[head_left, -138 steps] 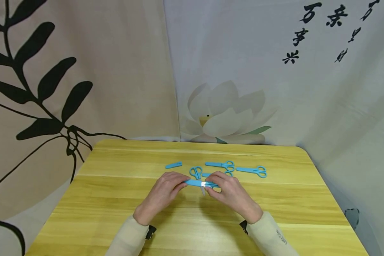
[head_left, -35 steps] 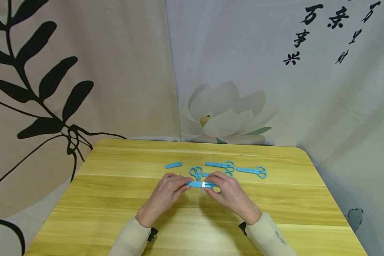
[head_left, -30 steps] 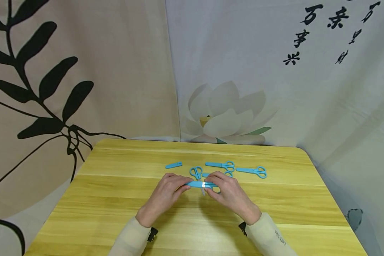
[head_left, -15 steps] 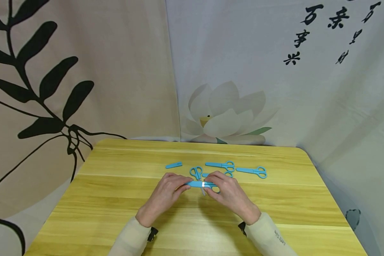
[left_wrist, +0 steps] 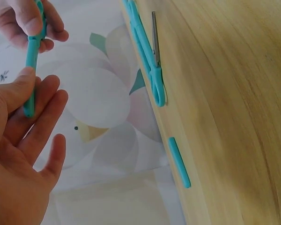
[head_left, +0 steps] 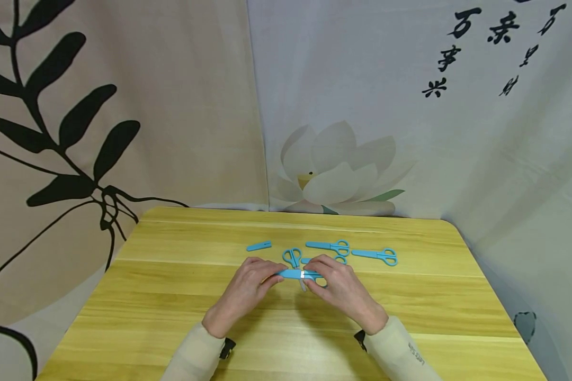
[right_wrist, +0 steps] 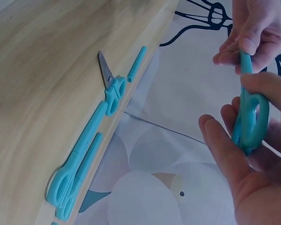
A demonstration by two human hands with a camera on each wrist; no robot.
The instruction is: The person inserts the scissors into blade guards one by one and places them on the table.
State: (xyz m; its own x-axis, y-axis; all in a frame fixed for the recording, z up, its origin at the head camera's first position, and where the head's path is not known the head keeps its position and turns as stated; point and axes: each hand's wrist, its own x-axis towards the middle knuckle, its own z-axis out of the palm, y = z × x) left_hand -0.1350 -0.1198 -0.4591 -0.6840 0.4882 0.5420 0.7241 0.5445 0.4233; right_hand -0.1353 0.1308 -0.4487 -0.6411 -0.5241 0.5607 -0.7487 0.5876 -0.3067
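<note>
My right hand (head_left: 345,291) holds a pair of light blue scissors (right_wrist: 255,122) by the handles. On the blades sits a blue blade cover (head_left: 292,274), its far end pinched between thumb and fingers of my left hand (head_left: 245,288). A short silvery strip shows between cover and handles in the head view. The left wrist view shows the remaining fingers of my left hand spread apart. Just beyond the held pair, uncovered scissors (head_left: 292,257) lie on the table, bare blades pointing towards me. A loose blade cover (head_left: 259,246) lies to their left.
Three covered scissors lie beyond my right hand: one pair (head_left: 329,245) at the back, another pair (head_left: 375,254) to the right, and a third pair (head_left: 309,260) partly hidden by my fingers. The wooden table (head_left: 171,296) ends at a printed curtain (head_left: 209,106).
Since the oldest frame my left hand has shifted slightly right along the cover, and the held scissors' lower handle loop shows more. In the last second hardly anything has moved.
</note>
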